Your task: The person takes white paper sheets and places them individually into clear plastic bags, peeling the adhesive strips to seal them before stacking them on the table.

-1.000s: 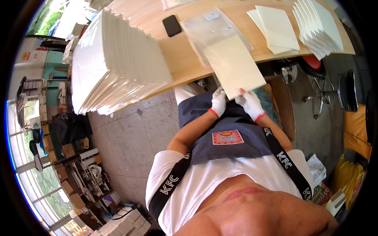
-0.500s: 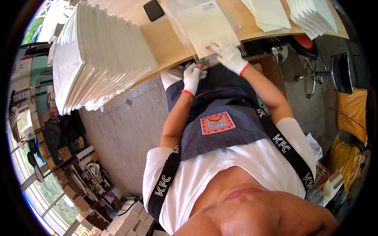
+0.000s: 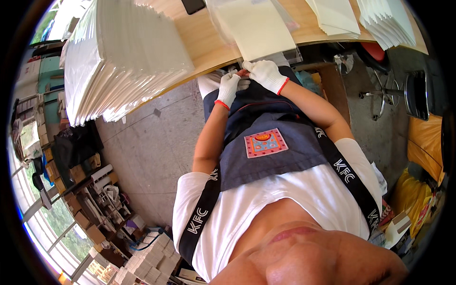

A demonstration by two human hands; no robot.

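My hands met in front of me at the near edge of the table, both in white gloves with red cuffs. The left forearm ran almost straight forward from the elbow, tipping a little inward, and the left hand was just short of the edge, its fingers curled in toward the right. The right forearm slanted more sharply across, from an elbow bent well out to the side, and the right hand lay back-up with its fingers bent toward the left one. The fingertips of both came together at a near corner of the sheet. Whether either hand pinched anything there, I could not tell, as my own fingers hid it.

The sheet, pale cream, lay on the table straight ahead of my hands, its near end at the edge. The clear bag showed along its left side and stuck out past its near end; whether the sheet was inside or on top was not plain.

Farther left stood the big wrapped stack, with the phone between it and the bag. To the right lay a few loose cards, then a fanned pile. My apron lay below my wrists.
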